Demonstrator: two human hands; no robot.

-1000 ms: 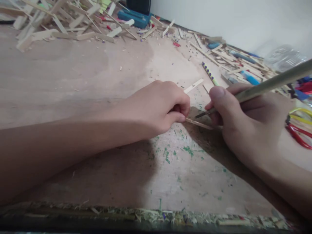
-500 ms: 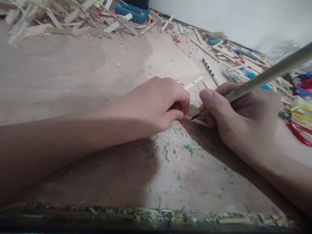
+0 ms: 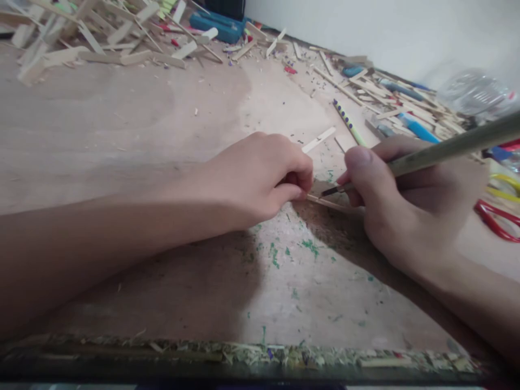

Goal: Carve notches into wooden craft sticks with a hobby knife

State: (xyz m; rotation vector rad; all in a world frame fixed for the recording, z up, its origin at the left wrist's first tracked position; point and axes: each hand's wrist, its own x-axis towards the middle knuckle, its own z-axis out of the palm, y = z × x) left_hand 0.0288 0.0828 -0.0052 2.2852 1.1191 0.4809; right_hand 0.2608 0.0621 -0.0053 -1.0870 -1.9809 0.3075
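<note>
My left hand (image 3: 260, 176) rests on the wooden board (image 3: 122, 124), its thumb and fingers pinching the near end of a thin wooden stick (image 3: 330, 204) that lies flat. My right hand (image 3: 406, 200) grips a long olive-green tool (image 3: 447, 147) like a pen. Its dark pointed tip (image 3: 331, 191) touches the stick just right of my left thumb. Part of the stick is hidden under my right hand.
A heap of wooden sticks (image 3: 93, 32) lies at the far left, more sticks and blue items (image 3: 406, 111) along the wall at right. A dotted yellow-green pencil (image 3: 348, 122), a loose stick (image 3: 319, 140), red-handled pliers (image 3: 498, 219) and a clear bottle (image 3: 471, 92) are nearby. Green flecks (image 3: 311, 247) mark the board.
My right hand and the tool have shifted slightly, the tip sliding a little along the stick. My left hand has kept its pinch in the same place.
</note>
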